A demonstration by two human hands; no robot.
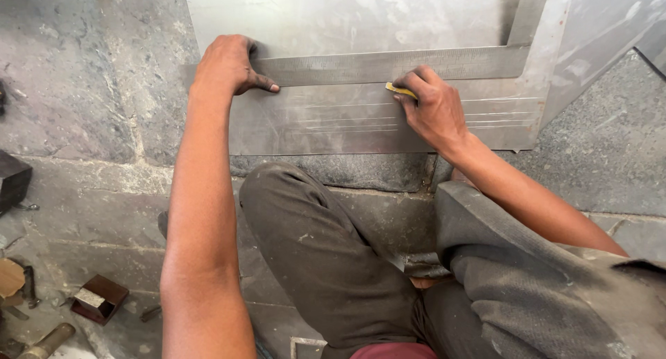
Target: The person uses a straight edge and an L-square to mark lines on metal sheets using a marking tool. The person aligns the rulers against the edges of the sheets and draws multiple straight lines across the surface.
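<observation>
Left hand (229, 66) lies flat with the fingers spread a little, and it presses down on the long arm of a metal square (388, 65). It grips nothing; it just holds the square flat. Right hand (433, 109) is curled tight around a small yellow marker (401, 90), with its tip right at the edge of the square.

The square lies on a gray metal sheet (333, 123), which rests on the stone floor (76, 88) at 12 o'clock from the person's knees.

A few thin lines (485, 116) already run across the sheet, below the square, out toward 3 o'clock. So some marking looks done. I think the line along the square is only partly made.

Down at 8 o'clock, well apart, sit a small dark box (100, 298) and some tools.
</observation>
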